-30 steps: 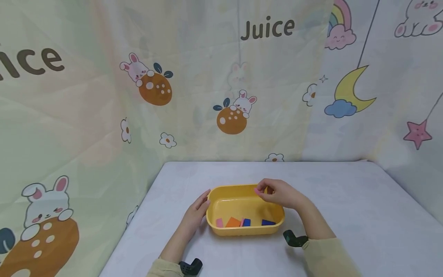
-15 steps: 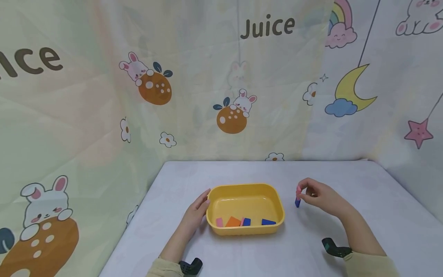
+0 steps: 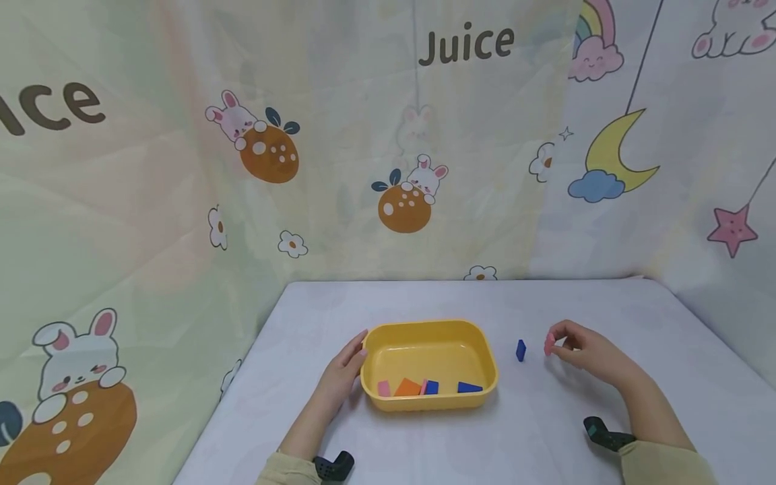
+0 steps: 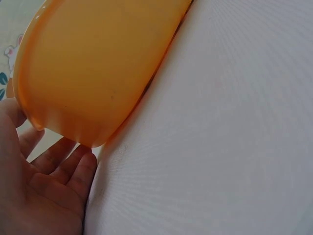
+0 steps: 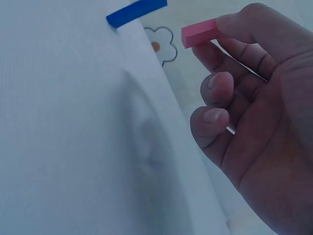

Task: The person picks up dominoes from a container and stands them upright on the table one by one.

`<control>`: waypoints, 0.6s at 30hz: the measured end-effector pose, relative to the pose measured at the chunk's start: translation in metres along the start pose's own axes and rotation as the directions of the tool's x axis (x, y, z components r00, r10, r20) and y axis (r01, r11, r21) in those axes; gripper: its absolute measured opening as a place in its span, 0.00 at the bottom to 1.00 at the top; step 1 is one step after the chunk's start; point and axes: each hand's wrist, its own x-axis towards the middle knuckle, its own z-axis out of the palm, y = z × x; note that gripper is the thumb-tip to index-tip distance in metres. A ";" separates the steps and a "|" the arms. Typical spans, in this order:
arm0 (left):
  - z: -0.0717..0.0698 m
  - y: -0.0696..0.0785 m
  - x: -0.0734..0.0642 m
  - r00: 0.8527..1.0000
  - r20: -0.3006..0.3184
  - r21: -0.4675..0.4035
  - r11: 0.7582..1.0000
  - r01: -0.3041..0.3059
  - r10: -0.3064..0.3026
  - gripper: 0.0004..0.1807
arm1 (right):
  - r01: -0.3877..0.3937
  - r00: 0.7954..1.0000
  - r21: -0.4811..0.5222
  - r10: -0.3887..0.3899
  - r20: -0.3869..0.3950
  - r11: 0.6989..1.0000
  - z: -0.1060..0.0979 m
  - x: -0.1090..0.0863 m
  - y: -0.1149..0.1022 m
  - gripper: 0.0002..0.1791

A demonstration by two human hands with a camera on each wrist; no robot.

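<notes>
Right hand [image 3: 593, 351]: pinching pink block [image 3: 549, 344]
Left hand [image 3: 339, 374]: touching yellow tray [image 3: 418, 342] with relaxed fingers
Blue block [image 3: 521, 351]: left of right fingers
Backdrop [image 3: 485, 135]: "Juice" printed, beyond fingers

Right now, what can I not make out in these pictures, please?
Head: the near wall of the yellow tray hides the lower part of the orange block.
Left wrist: its wall hides the contents; the picture's top edge crops the tray.
Right wrist: the right hand covers one end of the held pink block.
</notes>
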 end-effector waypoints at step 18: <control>-0.002 -0.002 0.002 1.000 0.013 0.002 1.000 -0.021 0.021 0.24 | 0.003 0.998 -0.109 -0.010 -0.063 0.994 0.012 0.008 0.027 0.13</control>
